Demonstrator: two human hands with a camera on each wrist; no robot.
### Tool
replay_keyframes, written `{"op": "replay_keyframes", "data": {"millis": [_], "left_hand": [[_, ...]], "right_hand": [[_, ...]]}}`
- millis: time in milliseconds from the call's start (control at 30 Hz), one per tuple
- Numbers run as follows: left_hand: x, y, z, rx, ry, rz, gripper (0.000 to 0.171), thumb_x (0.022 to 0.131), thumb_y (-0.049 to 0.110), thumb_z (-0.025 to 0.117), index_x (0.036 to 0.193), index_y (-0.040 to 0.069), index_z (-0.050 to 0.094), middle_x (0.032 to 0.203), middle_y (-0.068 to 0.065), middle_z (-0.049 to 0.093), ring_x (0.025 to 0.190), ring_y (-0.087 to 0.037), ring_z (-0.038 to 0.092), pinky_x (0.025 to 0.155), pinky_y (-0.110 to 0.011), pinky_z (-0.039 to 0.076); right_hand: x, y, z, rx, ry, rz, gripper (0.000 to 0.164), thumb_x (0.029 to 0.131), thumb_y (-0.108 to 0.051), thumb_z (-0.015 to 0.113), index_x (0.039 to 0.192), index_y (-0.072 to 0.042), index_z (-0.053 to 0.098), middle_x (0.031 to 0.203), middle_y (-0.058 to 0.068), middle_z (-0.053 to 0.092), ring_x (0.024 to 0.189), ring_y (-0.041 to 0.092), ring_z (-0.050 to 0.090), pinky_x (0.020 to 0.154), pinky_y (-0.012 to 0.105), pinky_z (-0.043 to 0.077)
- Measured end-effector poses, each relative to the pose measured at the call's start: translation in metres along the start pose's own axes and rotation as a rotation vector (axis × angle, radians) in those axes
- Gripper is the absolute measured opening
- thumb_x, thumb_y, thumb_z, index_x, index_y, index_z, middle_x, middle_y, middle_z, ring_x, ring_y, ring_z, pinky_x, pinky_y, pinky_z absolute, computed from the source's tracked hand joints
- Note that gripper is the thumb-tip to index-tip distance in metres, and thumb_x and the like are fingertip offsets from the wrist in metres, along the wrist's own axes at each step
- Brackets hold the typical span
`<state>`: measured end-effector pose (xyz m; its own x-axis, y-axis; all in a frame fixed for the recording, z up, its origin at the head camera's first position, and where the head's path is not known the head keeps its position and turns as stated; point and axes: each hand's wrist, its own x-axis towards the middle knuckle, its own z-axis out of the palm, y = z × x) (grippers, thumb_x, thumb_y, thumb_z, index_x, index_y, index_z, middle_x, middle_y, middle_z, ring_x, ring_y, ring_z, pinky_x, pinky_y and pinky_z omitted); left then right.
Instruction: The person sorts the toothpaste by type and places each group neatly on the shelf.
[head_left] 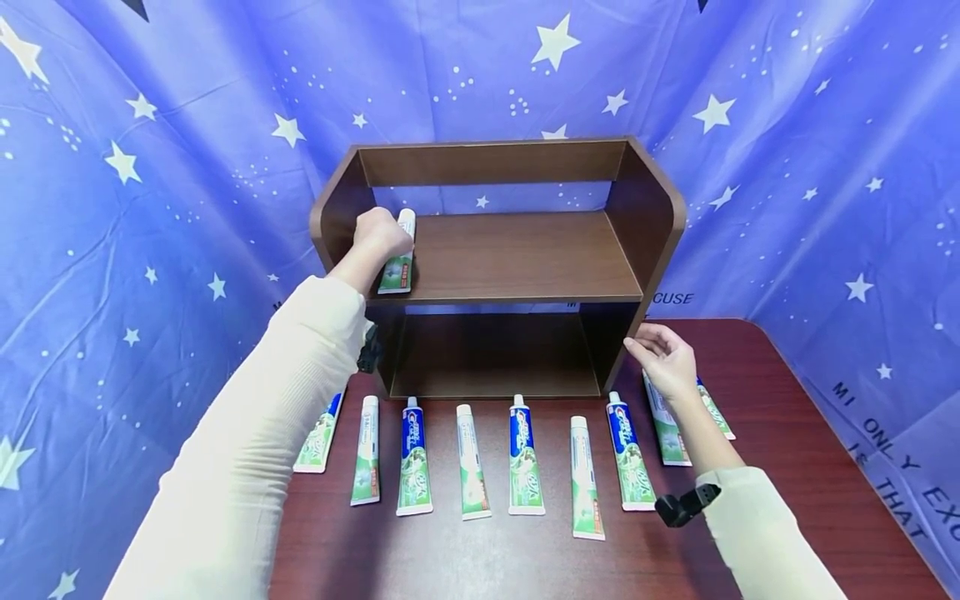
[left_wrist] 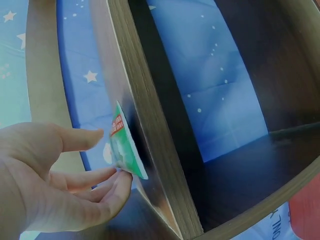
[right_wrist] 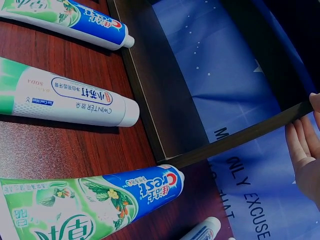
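Your left hand (head_left: 381,232) curves at the white-and-green toothpaste tube (head_left: 396,275), left end of the upper shelf (head_left: 517,250); can't tell if it's gripped. Its crimped end lies close to the front edge (head_left: 510,299), so a snagged finger could drag it off. Your right hand (head_left: 663,360) pinches the brown rack's side panel (head_left: 645,217); tugging could shove the rack into the Crest toothpaste tubes (head_left: 527,483) on the counter (head_left: 795,433).
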<state>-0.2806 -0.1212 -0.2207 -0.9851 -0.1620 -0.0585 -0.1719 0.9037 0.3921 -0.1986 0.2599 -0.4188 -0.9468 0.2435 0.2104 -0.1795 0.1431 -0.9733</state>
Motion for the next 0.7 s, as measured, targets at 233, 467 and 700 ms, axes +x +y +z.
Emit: {"op": "replay_keyframes", "data": {"millis": [233, 467, 700], "left_hand": [[-0.005, 0.001, -0.003, 0.019, -0.001, 0.068, 0.049, 0.087, 0.031, 0.063, 0.121, -0.004, 0.056, 0.12, -0.02, 0.061, 0.113, -0.032, 0.056, 0.102, -0.038, 0.048], [-0.021, -0.01, 0.0, -0.125, 0.045, 0.161, 0.051, 0.089, 0.029, 0.063, 0.13, 0.0, 0.053, 0.128, -0.019, 0.059, 0.12, -0.033, 0.052, 0.104, -0.042, 0.043], [-0.045, -0.03, 0.006, -0.271, 0.101, 0.263, 0.042, 0.09, 0.023, 0.062, 0.125, 0.0, 0.056, 0.123, -0.021, 0.063, 0.117, -0.032, 0.058, 0.101, -0.044, 0.046]], "right_hand": [[0.001, 0.001, 0.001, -0.011, 0.005, 0.005, 0.021, 0.085, 0.0, 0.068, 0.092, -0.019, 0.062, 0.084, -0.023, 0.063, 0.078, -0.009, 0.06, 0.073, 0.002, 0.049], [0.001, 0.002, 0.001, 0.038, 0.003, 0.012, 0.02, 0.084, 0.001, 0.068, 0.093, -0.016, 0.063, 0.083, -0.021, 0.064, 0.077, -0.007, 0.061, 0.073, 0.003, 0.049], [0.001, 0.0, 0.001, 0.026, -0.005, 0.02, 0.018, 0.085, 0.0, 0.068, 0.096, -0.012, 0.062, 0.083, -0.021, 0.064, 0.078, -0.008, 0.061, 0.074, 0.003, 0.049]]}}
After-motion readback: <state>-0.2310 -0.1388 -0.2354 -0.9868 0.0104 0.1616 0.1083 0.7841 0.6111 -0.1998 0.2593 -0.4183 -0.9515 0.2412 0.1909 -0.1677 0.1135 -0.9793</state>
